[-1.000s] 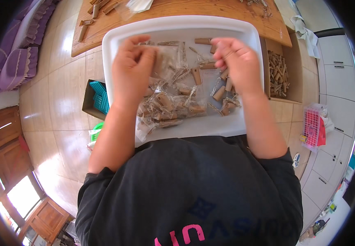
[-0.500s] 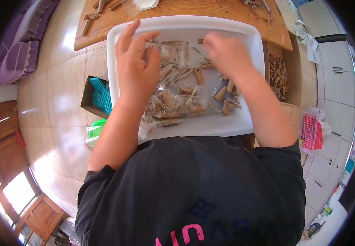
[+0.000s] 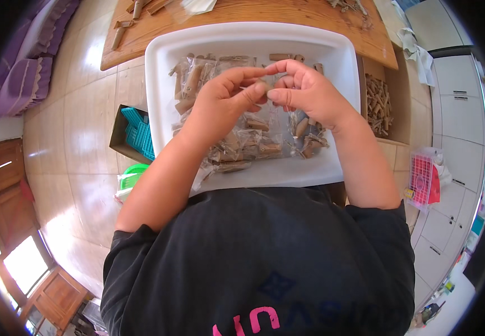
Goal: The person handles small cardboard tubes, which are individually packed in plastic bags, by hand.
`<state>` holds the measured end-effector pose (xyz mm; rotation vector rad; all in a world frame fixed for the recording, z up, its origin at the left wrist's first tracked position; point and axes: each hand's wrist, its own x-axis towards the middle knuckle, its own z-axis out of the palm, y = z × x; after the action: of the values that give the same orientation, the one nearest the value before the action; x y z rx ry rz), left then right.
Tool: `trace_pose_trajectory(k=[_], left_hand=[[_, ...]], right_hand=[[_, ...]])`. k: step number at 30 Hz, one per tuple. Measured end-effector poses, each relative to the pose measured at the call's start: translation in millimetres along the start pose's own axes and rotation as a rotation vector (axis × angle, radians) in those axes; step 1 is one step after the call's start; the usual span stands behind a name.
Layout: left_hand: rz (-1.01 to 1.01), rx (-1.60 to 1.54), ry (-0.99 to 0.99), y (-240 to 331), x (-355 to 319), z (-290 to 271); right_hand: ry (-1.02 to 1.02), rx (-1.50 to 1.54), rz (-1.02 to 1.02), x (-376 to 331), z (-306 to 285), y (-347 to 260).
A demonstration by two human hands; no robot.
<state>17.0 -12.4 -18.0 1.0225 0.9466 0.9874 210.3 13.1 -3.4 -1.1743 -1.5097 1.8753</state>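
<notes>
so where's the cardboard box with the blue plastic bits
In the head view the cardboard box sits on the tiled floor to the person's left, just left of the white tray and above a green container.

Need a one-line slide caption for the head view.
Both hands, left hand and right hand, pinch a small brown piece above a white tray of clear-bagged wooden parts.

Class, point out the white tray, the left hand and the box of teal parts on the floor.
white tray (image 3: 340, 53), head view, bare right rim.
left hand (image 3: 223, 103), head view, back of hand.
box of teal parts (image 3: 137, 133), head view, teal contents.
</notes>
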Motion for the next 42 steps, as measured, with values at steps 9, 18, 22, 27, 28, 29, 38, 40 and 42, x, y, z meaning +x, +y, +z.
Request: trace_pose_trajectory(k=[9,18,22,27,28,29,38,40,42], left_hand=[[-0.04,-0.012,0.028,-0.3,-0.4,-1.0],[0.057,-0.004,0.067,0.2,-1.5,3.3],[0.086,0.061,0.108,1.2,-1.3,3.5],[-0.011,-0.083,0.089,7.8,-2.8,5.6],[-0.044,-0.096,0.087,9.4,-4.4,7.4],[-0.077,-0.11,0.085,10.2,-5.0,8.5],[0.056,0.073,0.104,-2.1,-9.9,10.2],[0.047,0.046,0.09,0.4,-10.0,10.0],[0.039,0.018,0.075,3.1,-8.1,8.0]], right_hand=[[0.361,0.018,-0.244,-25.3,3.9,3.5],[0.387,-0.509,-0.215,-30.4,10.1,4.7],[0.433,-0.421,-0.176,-24.8,11.8,11.6],[0.298,0.31,-0.131,-21.6,13.2,14.6],[0.3,0.311,-0.131,-20.5,14.2,16.2],[0.308,0.316,-0.149,-19.2,15.5,17.7],[0.396,0.187,-0.275,-11.3,30.4,25.5],[0.411,0.123,-0.294,-11.5,30.0,24.8],[0.392,0.222,-0.207,-17.7,31.4,17.6]])
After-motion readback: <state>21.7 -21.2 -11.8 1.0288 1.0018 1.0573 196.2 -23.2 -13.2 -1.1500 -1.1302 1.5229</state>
